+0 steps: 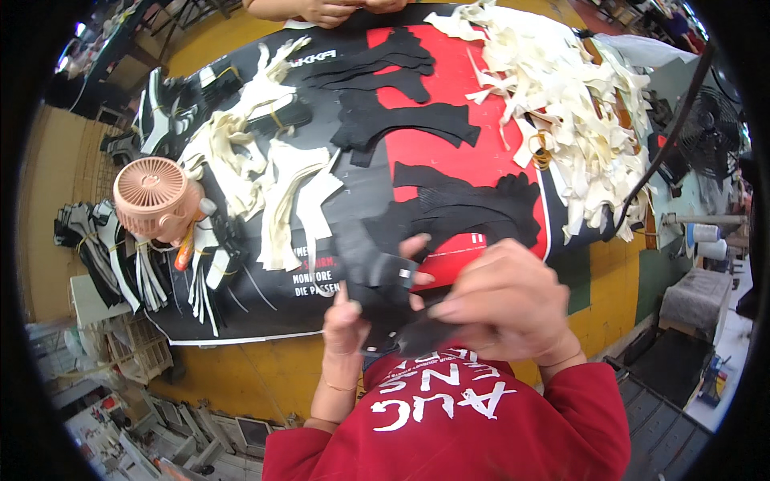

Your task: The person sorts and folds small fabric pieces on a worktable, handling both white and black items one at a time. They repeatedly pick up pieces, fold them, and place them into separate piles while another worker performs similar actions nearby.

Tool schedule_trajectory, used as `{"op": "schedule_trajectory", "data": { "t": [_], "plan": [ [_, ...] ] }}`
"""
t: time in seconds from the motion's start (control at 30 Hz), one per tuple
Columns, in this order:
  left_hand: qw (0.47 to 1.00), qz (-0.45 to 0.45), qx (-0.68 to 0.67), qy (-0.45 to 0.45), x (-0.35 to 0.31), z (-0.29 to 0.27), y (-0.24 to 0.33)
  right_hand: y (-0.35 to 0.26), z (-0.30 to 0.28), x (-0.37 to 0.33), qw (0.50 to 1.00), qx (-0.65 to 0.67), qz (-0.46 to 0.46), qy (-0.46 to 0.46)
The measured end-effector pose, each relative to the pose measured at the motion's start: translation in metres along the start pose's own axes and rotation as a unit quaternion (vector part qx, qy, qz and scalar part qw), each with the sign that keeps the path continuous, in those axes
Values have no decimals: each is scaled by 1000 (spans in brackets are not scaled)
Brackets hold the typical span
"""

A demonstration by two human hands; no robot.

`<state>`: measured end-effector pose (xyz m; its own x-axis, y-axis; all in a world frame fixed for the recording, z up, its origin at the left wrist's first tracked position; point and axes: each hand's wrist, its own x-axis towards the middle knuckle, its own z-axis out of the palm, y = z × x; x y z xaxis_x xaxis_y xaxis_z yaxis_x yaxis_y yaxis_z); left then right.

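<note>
Close to my body I hold up black fabric pieces [370, 260] with small white tags on them. My left hand [346, 322] grips them, its thumb on the near side and fingertips showing past the far edge. My right hand [509, 298], smeared by motion, pinches the end of a black fabric strip [425, 335] beside them. Just beyond my hands, a pile of black cut pieces [473, 210] lies on the red part of the table cover. Further back are more black curved pieces [413, 122] in loose stacks.
Cream fabric strips [573, 120] heap at the right, with cream bundles [285, 192] left of centre. A pink fan [156, 196] stands at the left near tied black-and-white bundles [88, 244]. Another person's hands [329, 11] are at the far edge. A black fan [707, 132] stands at right.
</note>
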<state>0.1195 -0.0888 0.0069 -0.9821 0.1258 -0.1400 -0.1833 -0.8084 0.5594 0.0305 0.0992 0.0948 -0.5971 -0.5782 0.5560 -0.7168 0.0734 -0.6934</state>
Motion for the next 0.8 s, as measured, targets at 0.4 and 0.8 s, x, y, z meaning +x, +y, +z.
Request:
{"op": "schedule_trajectory", "data": {
  "t": [0.4,0.8],
  "plan": [
    [978,193,-57,59,4,-10,40,73,9,-73,853,-384,275,223],
    [995,2,98,-7,5,19,4,22,42,2,980,-111,165,-30]
  ]
}}
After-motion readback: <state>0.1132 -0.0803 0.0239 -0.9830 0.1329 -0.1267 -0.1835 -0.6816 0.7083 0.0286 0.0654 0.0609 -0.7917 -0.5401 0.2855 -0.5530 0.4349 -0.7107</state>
